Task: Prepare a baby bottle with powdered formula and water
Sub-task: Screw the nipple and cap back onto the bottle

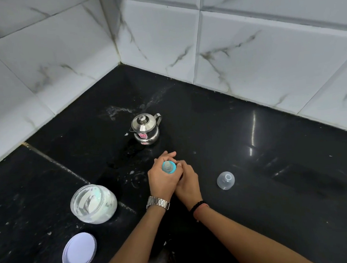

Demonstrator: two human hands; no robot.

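The black worktop (261, 137) lies bare to the right and behind the clear bottle cap (225, 180), as far as the tiled walls (265, 49) that close the back and left sides. Straight ahead of the two hands, the steel kettle (146, 129) stands near, with a narrow strip of wet stone between. On the left, the open powder jar (93, 203) and its white lid (79, 251) stand apart, leaving a lane between them.
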